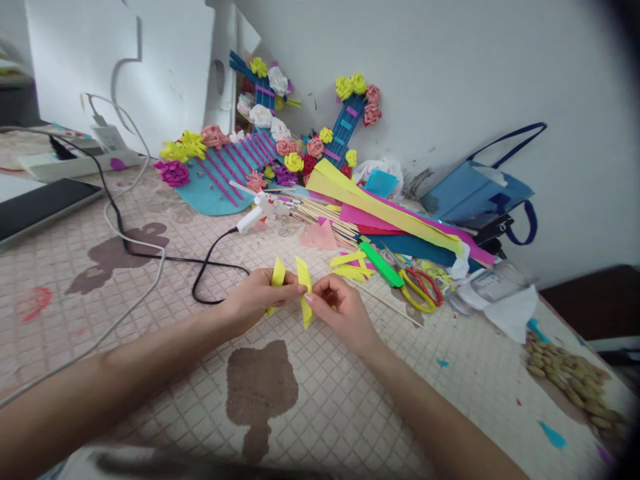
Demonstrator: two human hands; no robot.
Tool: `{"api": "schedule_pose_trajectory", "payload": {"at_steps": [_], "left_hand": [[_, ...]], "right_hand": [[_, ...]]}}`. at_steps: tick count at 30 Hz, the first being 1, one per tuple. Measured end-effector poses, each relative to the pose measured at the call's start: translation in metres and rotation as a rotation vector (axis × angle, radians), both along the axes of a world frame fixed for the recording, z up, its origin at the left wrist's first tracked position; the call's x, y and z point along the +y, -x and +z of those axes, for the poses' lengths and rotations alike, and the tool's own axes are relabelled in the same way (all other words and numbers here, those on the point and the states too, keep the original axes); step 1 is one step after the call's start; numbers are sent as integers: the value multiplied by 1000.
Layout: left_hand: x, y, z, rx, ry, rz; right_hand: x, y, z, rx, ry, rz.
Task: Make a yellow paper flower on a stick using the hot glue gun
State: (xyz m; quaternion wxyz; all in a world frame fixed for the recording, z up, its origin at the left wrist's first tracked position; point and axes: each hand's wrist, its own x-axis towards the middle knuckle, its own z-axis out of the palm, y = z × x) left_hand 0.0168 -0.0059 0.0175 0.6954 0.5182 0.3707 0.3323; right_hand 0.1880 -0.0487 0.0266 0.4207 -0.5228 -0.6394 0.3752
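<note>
My left hand (257, 293) is closed around a yellow crepe-paper strip (279, 273) with a slanted end. Its fingertips also touch a second yellow strip (303, 272), which stands upright between both hands above the table. On that second strip's right side, the thumb and curled fingers of my right hand (347, 310) are pinched. A bit of yellow shows inside the right hand's curl, too small to make out. Beyond my right hand lie more cut yellow strips (353, 270), and a thin wooden stick (390, 303) rests beside it.
Behind my hands are a white glue gun (255, 212) with a black cord, wooden sticks (325, 217), a green cutter (380, 263), scissors (420, 293) and long yellow crepe paper (380, 207). Paper-flower guitars (225, 173) lean at the back. Peanuts (570, 380) lie right.
</note>
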Motion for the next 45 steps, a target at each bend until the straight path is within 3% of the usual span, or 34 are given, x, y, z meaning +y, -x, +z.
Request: {"api": "schedule_pose_trajectory", "payload": {"at_steps": [11,17,20,25,30,34,38,40,43,45], "left_hand": [[3,0,-5,-69,71,86],[2,-1,3,-97,89,55],[1,-1,6,-92,79,31],[1,-1,1,-95,137,45],[1,-2,-2,-94,172,49],[1,-3,-1,-94,179,62],[1,-3,-1,-90,171,57],[0,-3,-1,-92,153,73],[0,-4,0,-108,134,105],[-1,-4,1,-115,139,115]], "right_hand": [[7,-12,-3,357,316,-21],[5,-5,-3,391,352,14],[9,-14,3,302,278,17],[27,-70,14,-117,-95,-151],[39,-108,8,-467,-8,-53],[37,-100,8,-429,25,5],[27,-72,13,19,62,-30],[18,-50,13,174,115,27],[4,-21,10,151,164,214],[2,-13,10,79,158,222]]}}
